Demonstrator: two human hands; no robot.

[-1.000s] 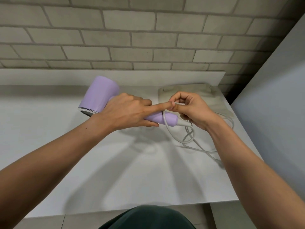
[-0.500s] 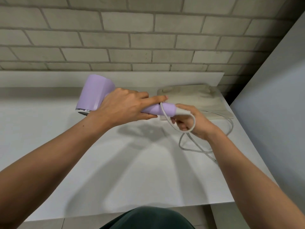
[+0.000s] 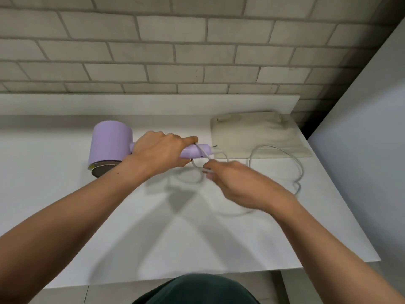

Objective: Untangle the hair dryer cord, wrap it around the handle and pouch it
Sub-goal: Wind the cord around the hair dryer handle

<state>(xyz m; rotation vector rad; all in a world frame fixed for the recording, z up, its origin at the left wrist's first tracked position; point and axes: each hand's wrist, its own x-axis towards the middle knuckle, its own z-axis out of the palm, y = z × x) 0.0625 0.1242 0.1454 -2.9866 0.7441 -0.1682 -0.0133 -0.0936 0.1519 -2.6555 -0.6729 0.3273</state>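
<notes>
The right hand, pinching the cord, has swung from beneath the handle to its 5 o'clock, laying one turn. The left hand grips that handle, with the hair dryer at the table's 10 o'clock. Slack trails toward 3 o'clock below the pouch, so wrapping has barely begun.

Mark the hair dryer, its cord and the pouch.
hair dryer [image 3: 110,142]: head view, on the lilac barrel.
cord [image 3: 267,146]: head view, top of the loose loop lying over the pouch.
pouch [image 3: 252,130]: head view, middle of the beige fabric.
</notes>
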